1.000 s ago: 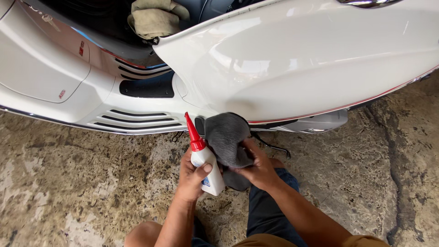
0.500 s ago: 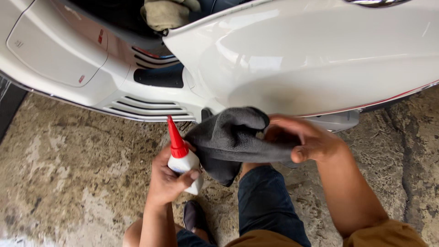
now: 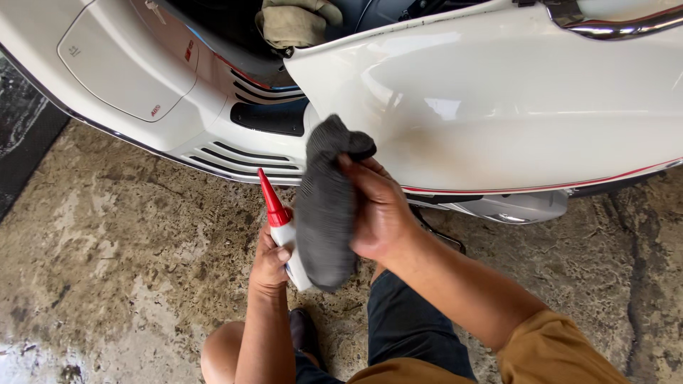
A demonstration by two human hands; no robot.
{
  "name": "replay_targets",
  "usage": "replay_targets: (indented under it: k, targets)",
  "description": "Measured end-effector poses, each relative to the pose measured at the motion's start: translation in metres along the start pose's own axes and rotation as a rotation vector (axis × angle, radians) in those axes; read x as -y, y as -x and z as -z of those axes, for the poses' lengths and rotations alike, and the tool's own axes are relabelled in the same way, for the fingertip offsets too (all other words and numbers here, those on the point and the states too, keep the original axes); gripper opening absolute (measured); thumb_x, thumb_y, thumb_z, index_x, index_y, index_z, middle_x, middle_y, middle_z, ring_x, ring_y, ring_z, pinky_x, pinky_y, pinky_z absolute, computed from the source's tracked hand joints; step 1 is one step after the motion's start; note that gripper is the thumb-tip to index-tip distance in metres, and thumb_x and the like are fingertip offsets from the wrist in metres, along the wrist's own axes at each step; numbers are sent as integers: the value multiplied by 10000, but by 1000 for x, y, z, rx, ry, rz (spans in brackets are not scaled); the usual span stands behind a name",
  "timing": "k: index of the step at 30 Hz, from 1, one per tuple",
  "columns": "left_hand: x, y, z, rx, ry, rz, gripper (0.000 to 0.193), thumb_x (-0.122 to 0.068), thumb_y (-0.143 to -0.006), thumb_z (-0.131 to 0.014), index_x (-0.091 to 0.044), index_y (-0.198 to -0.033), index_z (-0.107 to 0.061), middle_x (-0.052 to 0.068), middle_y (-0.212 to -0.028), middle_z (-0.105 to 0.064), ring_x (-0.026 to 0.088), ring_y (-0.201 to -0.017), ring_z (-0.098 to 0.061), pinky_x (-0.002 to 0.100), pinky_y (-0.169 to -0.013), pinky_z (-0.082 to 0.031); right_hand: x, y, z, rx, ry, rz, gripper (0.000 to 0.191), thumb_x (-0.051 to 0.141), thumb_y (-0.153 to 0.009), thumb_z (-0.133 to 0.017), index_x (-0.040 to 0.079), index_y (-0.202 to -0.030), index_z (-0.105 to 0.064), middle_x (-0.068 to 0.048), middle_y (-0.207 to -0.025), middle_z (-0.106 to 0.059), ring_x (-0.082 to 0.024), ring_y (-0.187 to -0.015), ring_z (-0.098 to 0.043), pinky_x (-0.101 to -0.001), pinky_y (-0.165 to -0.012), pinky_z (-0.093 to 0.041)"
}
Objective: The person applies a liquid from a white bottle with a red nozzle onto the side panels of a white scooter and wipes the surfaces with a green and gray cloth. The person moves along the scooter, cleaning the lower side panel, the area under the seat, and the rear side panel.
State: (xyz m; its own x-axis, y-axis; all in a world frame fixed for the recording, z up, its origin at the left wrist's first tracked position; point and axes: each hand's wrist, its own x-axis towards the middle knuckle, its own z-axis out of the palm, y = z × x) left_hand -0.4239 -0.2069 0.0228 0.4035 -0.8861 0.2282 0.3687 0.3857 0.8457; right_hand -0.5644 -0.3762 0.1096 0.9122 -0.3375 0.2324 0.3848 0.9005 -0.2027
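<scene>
My left hand [image 3: 270, 263] grips a small white squeeze bottle [image 3: 286, 238] with a red pointed nozzle, held upright and tilted slightly left. My right hand [image 3: 377, 206] holds a dark grey cloth [image 3: 326, 206] that hangs down in front of the bottle. The cloth's top end touches or nearly touches the white side panel of a scooter [image 3: 498, 107] just above my hands.
The scooter's footboard with black vents [image 3: 242, 153] lies to the left. A beige rag [image 3: 292, 21] sits on the scooter's floor at the top. Rough stained concrete ground [image 3: 121, 249] spreads all around. My bent knee [image 3: 220, 352] and dark trousers [image 3: 405, 320] are below.
My right hand has raised the grey cloth upright toward the scooter's panel, so it now hangs in front of the bottle. The view shifted right and moved closer. The bottle stays in my left hand.
</scene>
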Motion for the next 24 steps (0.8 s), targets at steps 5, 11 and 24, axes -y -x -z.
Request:
replay_targets:
  k: [5,11,24]
  targets:
    - [30,15,-21,50,171,-44,575,-292,-740,-865,-6,-1179,-628,129,-914,-693,259,-760,-732,356,-670,-633,-23,-13,-36,-19,89,91,169,151,-1046,-654,16,-1145,-679,-192,-1137,-752,-316,-1049,-753,-476,-966,-617]
    - [30,-13,-17,-27,138,-87,585,-277,-731,-887,-14,-1170,-604,173,-954,-685,264,-820,-711,337,-681,-634,-12,-14,-14,-54,331,213,165,151,-1036,-657,5,-1108,-687,-208,-1110,-756,-330,-1053,-759,-483,-924,-642]
    - [-59,-24,-15,312,740,-79,602,-162,-720,-774,110,-1191,-516,183,-1049,-609,315,-769,-703,409,-639,-668,-34,58,143,-247,873,981,640,276,-925,-788,103,-1472,-504,-95,-1401,-640,-230,-1305,-628,-440,-1132,-509]
